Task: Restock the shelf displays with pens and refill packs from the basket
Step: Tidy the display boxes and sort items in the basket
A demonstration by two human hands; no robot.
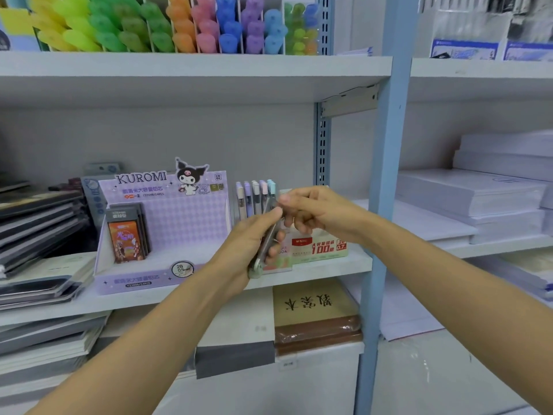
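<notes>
Mid-frame, our left hand curls its fingers round the pens. Our right hand pinches their upper ends, just before the display.

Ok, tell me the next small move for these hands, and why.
Probably pull one pen free of the bundle of pens with the right hand and stand it in the pen display just behind. The left hand grips the bundle, the right fingers pinch its top end, and that display holds a row of upright pens.
</notes>
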